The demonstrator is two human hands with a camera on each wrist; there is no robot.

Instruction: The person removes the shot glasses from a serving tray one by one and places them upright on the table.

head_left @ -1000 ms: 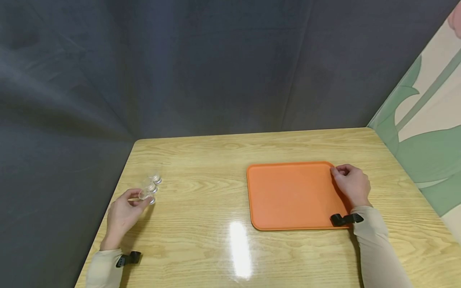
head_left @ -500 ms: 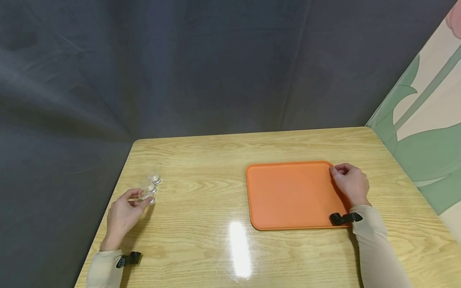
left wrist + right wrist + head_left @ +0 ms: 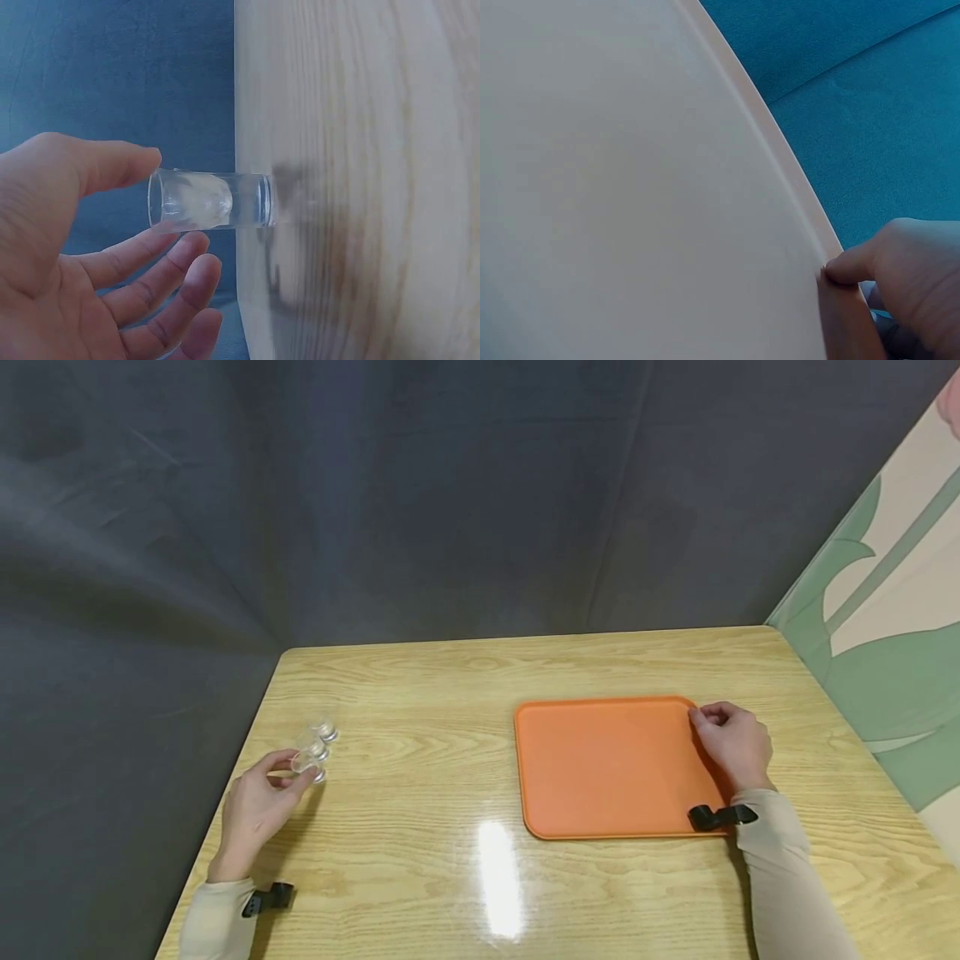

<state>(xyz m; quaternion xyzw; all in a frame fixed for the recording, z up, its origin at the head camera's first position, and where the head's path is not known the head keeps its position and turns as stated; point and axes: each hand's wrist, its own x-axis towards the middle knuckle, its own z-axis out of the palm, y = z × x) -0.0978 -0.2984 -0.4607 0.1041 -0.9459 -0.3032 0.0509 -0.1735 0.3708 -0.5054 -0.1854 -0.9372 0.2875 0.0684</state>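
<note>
At the table's left side, my left hand (image 3: 257,806) holds a small clear shot glass (image 3: 244,201) near its rim, thumb on one side and fingers on the other. The glass stands upright, its thick base on or very close to the wood. Just beyond it, two more shot glasses (image 3: 327,732) stand in a slanting row; their see-through walls are hard to make out. My right hand (image 3: 733,745) pinches the right edge of an orange tray (image 3: 607,768), near its far corner. In the right wrist view the thumb (image 3: 851,264) lies on the tray's rim.
The light wooden table (image 3: 405,827) has a glare patch at front centre. A dark cloth (image 3: 450,502) hangs behind and to the left. A patterned panel (image 3: 900,677) stands at the right. Both wrists carry black cameras (image 3: 281,896).
</note>
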